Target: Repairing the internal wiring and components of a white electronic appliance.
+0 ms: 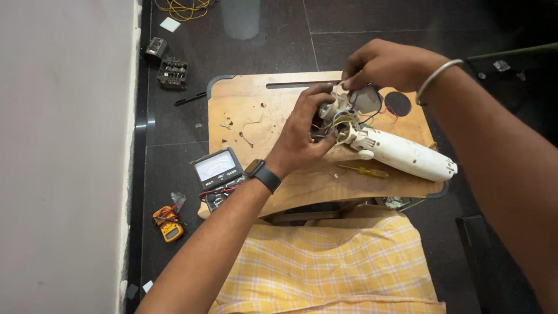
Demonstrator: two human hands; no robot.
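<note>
A white plastic appliance body (407, 154) lies opened on a small wooden lap table (244, 104), its coloured wires (343, 119) spilling out at the left end. My left hand (302, 131) grips the inner motor part at that open end. My right hand (383, 64) pinches a small white piece at the top of the same assembly, just above the wires. A small yellow-handled screwdriver (366, 171) rests on the table just below the appliance.
An analog multimeter (218, 168) sits at the table's left front corner. A small yellow meter (168, 224) lies on the dark floor. Black terminal blocks (172, 72) and yellow wire (183, 8) lie farther back. A pale wall (64, 157) runs along the left.
</note>
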